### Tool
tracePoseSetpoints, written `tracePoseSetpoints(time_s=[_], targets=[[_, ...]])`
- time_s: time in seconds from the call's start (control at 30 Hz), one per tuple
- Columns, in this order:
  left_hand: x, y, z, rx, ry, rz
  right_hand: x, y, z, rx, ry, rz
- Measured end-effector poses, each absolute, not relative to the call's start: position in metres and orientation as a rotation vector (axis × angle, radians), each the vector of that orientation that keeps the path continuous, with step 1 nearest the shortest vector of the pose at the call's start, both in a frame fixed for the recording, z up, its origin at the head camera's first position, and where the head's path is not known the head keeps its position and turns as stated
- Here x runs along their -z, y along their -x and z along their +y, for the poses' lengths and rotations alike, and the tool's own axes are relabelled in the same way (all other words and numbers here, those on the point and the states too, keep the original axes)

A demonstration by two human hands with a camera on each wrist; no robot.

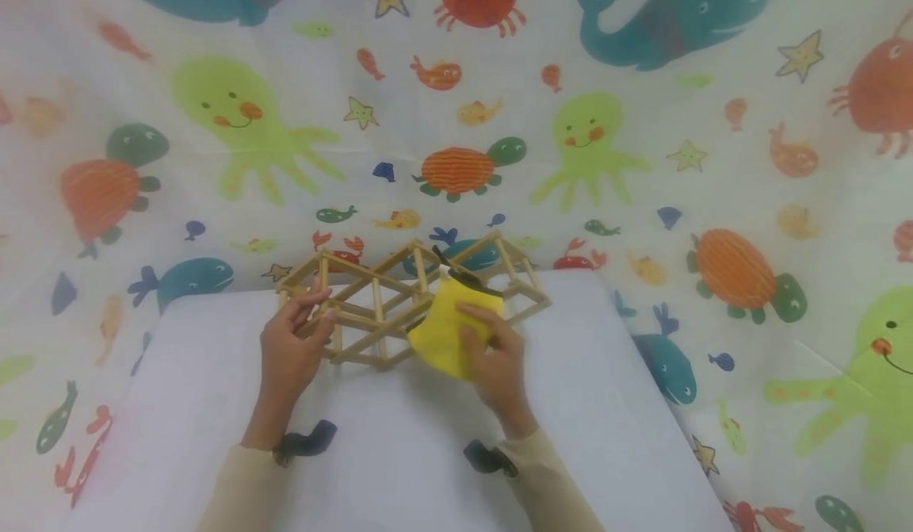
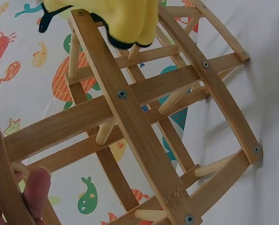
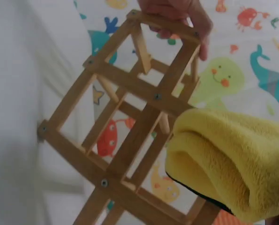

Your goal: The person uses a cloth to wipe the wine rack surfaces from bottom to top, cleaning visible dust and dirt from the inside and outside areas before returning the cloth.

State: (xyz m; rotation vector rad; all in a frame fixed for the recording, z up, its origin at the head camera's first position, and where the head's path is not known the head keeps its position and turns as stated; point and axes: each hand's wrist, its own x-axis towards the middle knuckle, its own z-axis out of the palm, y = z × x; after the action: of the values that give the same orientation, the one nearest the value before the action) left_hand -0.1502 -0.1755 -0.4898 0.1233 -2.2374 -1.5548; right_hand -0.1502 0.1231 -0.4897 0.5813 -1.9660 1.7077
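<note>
A folding wooden lattice rack point(image 1: 378, 302), made of slats screwed together with round dowels between them, stands on the white table. My left hand point(image 1: 294, 342) grips its left end; in the left wrist view the thumb point(image 2: 37, 190) lies against an end slat. A yellow cloth point(image 1: 456, 330) with a dark edge is pinched in my right hand point(image 1: 497, 354), bunched over the rack's middle right slats. The right wrist view shows the folded cloth point(image 3: 228, 159) overlapping the lattice, and my left hand point(image 3: 181, 16) around the far end.
The white table point(image 1: 399, 453) reaches back to a hanging curtain point(image 1: 513, 64) printed with sea animals, which also drapes along both sides. Dark straps point(image 1: 307, 441) sit around both wrists at the beige sleeves point(image 1: 238, 488).
</note>
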Motion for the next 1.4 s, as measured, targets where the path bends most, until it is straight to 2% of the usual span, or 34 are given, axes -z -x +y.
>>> tracePoseSetpoints(time_s=[0.13,0.3,0.7,0.93,1.07,1.4], targets=[[0.489,0.149,-0.176,1.589,-0.124,-2.222,0.485,0.155,0.111,-1.717,-0.643,-2.005],[0.489,0.15,-0.175,1.637,-0.115,-2.203,0.494,0.158,0.107,-1.643,-0.536,-2.09],[0.489,0.15,-0.175,1.602,-0.14,-2.231,0.53,0.158,0.155,-1.548,-0.275,-2.219],[0.489,0.15,-0.175,1.615,-0.145,-2.231,0.492,0.139,0.162,-1.4,-0.097,-1.902],[0.488,0.149,-0.175,1.604,-0.151,-2.235,0.494,0.14,0.163,-1.333,0.002,-1.806],[0.489,0.149,-0.175,1.598,-0.149,-2.247,0.53,0.151,0.131,-1.269,-0.157,-1.925]])
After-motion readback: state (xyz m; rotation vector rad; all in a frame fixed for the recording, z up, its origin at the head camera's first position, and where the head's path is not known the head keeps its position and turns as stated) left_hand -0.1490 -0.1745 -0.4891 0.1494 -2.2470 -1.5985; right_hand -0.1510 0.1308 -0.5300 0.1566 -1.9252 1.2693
